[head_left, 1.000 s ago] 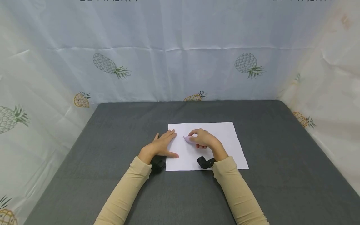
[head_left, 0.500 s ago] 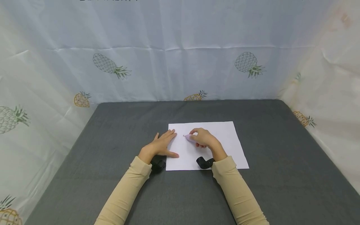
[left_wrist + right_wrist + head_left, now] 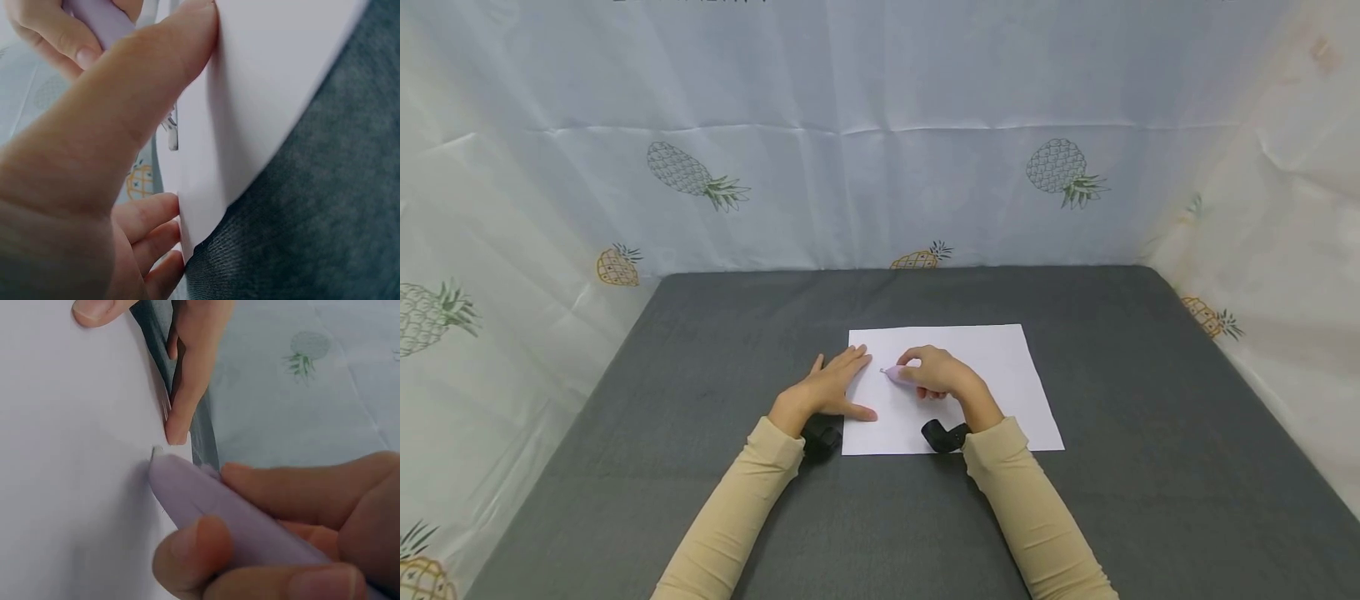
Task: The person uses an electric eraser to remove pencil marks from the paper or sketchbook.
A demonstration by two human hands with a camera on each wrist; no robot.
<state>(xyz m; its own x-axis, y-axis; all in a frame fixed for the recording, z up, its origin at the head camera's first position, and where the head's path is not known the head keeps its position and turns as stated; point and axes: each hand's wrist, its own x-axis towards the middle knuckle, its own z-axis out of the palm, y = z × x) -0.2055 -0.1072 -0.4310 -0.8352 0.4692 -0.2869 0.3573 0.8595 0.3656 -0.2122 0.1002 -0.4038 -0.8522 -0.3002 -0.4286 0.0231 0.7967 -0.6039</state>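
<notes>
A white sheet of paper lies on the dark grey table. My left hand rests on its left edge, fingers and thumb spread. My right hand grips a light purple, pen-shaped tool over the left half of the sheet. In the right wrist view, thumb and fingers wrap the tool's body, and its short pale tip points toward the left fingers. Seen from the left wrist, the narrow metallic-looking tip is close to the paper; contact is unclear. The tool's exact kind is not clear.
Black wrist-worn devices sit under both forearms, the right one over the sheet's near edge. Dark cloth covers the table. Pale curtains with pineapple prints hang behind and at both sides.
My right hand has shifted slightly left and toward me, carrying the purple tool; its tip is now nearer the left hand. The left hand and the paper have stayed in place.
</notes>
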